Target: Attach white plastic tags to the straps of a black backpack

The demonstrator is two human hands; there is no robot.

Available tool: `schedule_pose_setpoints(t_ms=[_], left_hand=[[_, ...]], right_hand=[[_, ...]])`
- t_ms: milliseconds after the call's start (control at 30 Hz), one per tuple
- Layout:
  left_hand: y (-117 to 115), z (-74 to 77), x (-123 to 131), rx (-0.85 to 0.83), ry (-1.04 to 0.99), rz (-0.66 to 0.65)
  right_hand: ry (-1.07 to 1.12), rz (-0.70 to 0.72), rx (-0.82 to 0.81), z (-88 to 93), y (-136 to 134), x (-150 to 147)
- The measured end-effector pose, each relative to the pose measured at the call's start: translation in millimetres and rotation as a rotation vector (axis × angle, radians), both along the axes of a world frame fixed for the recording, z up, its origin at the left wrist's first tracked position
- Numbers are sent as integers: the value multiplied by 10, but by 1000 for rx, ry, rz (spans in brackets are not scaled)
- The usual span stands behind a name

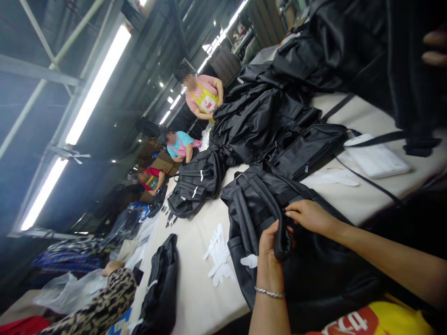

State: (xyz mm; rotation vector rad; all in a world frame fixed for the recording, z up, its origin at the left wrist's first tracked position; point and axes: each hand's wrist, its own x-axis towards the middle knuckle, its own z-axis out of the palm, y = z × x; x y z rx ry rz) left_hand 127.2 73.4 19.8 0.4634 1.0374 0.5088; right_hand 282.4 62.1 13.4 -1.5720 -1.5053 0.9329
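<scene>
A black backpack lies on the table in front of me, its shoulder straps facing up. My left hand, with a braided bracelet at the wrist, is closed around the lower part of one padded shoulder strap. Beside it, my right hand has its fingers pinched together at the strap's edge. Whatever small part is between those fingertips is too small to make out. One flat white piece rests on the backpack near my left wrist.
More white pieces lie in a pile on the pale table. Black bags are heaped ahead, and another backpack sits left of them. A white pack lies at right. Co-workers stand along the table; a patterned sleeve is at lower left.
</scene>
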Motion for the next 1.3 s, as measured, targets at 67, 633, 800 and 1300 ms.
schedule_pose_setpoints(t_ms=[67, 633, 800, 1300], left_hand=[[9, -66, 3, 26, -10, -2], [-64, -204, 158, 129, -111, 41], [-82, -225, 188, 94, -75, 45], [-162, -214, 289, -133, -37, 65]], right_hand=[[84, -14, -63, -53, 28, -5], [106, -239, -57, -43, -415, -43], [150, -61, -256, 18, -729, -108], [169, 30, -273, -126, -851, -50]])
